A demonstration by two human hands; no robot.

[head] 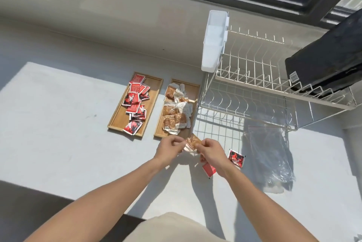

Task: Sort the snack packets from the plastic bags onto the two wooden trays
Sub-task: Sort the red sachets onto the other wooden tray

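Trays: two shallow rectangular wooden trays lie side by side, near the counter's far edge, the left wooden tray (117,116) and the right wooden tray (195,89) just apart.
Red packets: a heap of red-and-black snack packets (136,102) fills the left tray, about a dozen, overlapping too much for an exact count; one hangs over that tray's near edge.
Tan packets: a heap of tan-and-white snack packets (177,110) fills the right tray, roughly a dozen, too jumbled to count.
Loose packets: two red ones outside the trays, one loose red-and-black packet (236,158) flat on the counter (58,134) beside the right hand, one red packet (209,170) partly hidden under the right hand.
Bags: one clear crumpled plastic bag (274,155) on the counter's right part, below the white wire dish rack (254,77).
Left hand (171,148): fingers curled, tips pinching the left edge of a single tan snack packet (193,142).
Right hand (212,155): fingers curled, thumb and forefinger pinching that same packet's right edge; whether it also grips the red packet beneath it cannot be told.
Held packet: above the counter, just off the near edge of the right tray.
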